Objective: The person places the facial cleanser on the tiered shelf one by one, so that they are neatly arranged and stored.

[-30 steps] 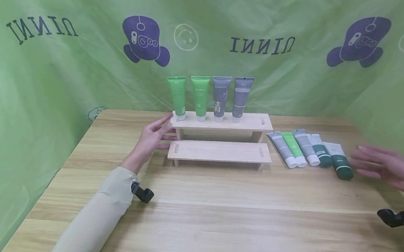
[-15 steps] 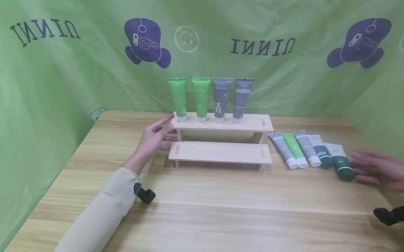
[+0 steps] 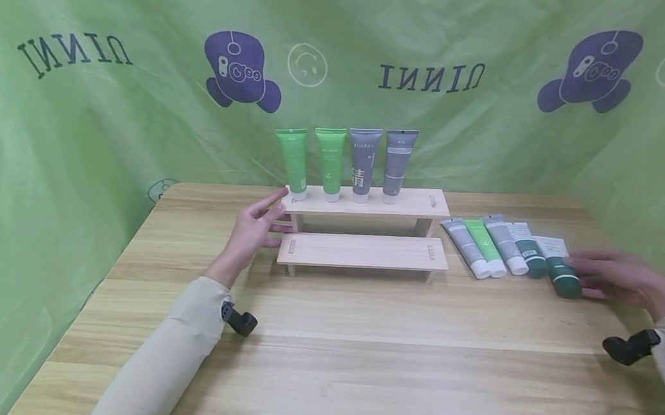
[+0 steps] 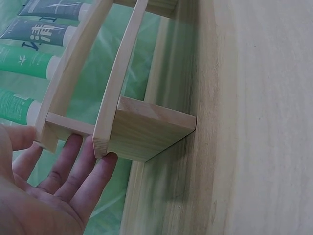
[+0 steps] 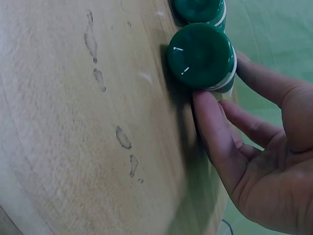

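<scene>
In the head view, my left hand (image 3: 252, 226) touches the left end of a two-step wooden rack, fingers extended. The left wrist view shows its fingertips against the end of the lower board (image 4: 115, 83). The rack's upper board (image 3: 419, 204) carries two green tubes (image 3: 330, 159) and two grey-blue tubes (image 3: 363, 161), standing upright on their caps. At the right, my right hand (image 3: 623, 276) is at a white and dark-green squeeze tube (image 3: 563, 278) lying on the table. In the right wrist view, the thumb and fingertips hold it near its green cap (image 5: 200, 56).
Beside the held tube lie two grey tubes (image 3: 506, 245), a green tube (image 3: 483, 247) and another white and dark-green tube (image 3: 529, 250). The wooden table (image 3: 356, 363) backs onto a green printed curtain (image 3: 141, 123).
My right hand has moved left onto the outermost white and dark-green tube. The left hand stays at the rack, and the standing tubes have not moved.
</scene>
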